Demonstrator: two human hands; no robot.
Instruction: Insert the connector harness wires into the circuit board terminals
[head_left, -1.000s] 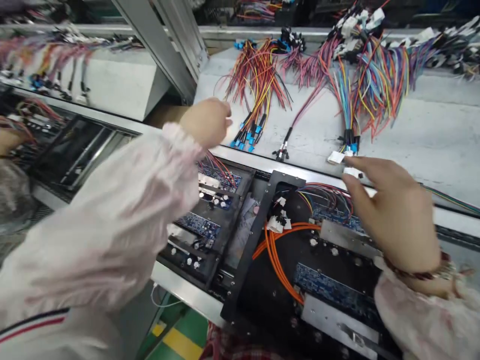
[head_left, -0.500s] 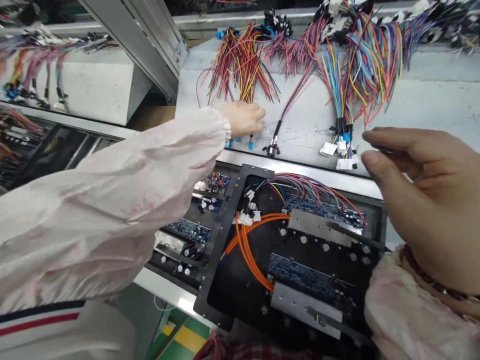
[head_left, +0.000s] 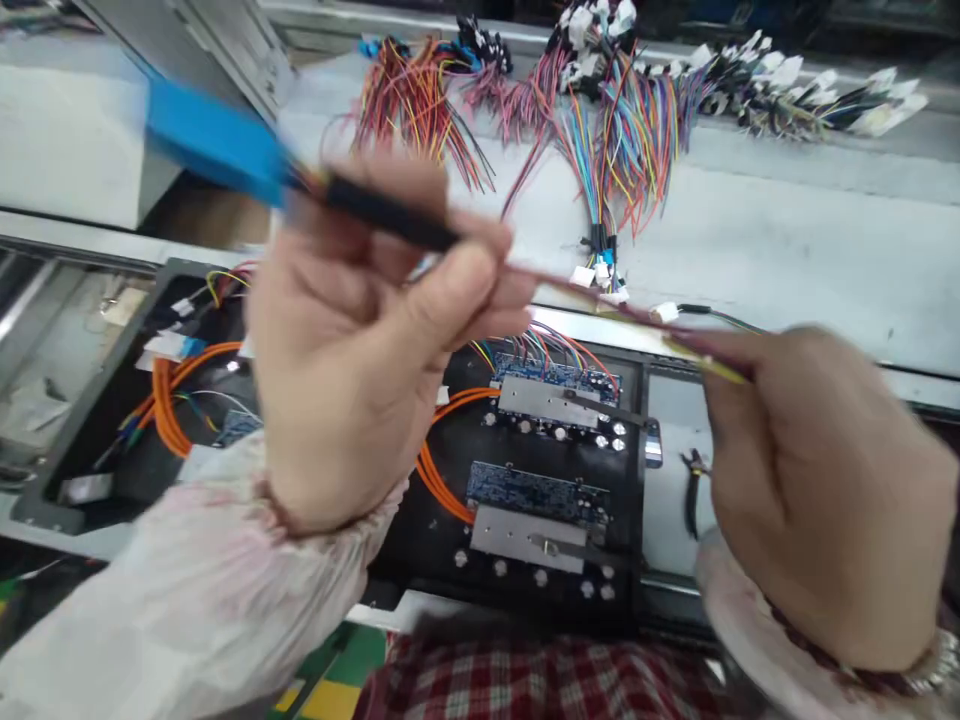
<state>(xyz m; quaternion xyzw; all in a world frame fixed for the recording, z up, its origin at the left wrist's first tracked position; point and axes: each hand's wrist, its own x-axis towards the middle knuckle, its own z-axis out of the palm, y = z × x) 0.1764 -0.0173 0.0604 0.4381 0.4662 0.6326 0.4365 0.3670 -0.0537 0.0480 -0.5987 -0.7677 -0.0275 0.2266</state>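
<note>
A wire harness (head_left: pixel 390 215) is stretched between my two hands, above the black tray (head_left: pixel 636 510). My left hand (head_left: pixel 337 350) closes around its black sleeve, with the blue connector (head_left: pixel 214 140) sticking out at the left, blurred by motion. Thumb and fingers of my right hand (head_left: pixel 825 490) pinch the thin loose wires at the other end. Below, the tray holds blue circuit boards (head_left: pixel 532 490) with flat metal plates (head_left: pixel 525 540) and orange cables (head_left: pixel 442 485). Colored wires arch along its upper board.
Bundles of colored wires (head_left: pixel 412 100) lie along the sloped grey shelf (head_left: pixel 787 220). Several white connectors (head_left: pixel 600 272) hang near its front edge. Another black tray (head_left: pixel 45 495) with orange cables stands at the left. Small black-handled cutters (head_left: pixel 691 495) lie right of the main tray.
My left hand has come back from the shelf with the harness. My right hand now grips its wire ends. The view has shifted to the right.
</note>
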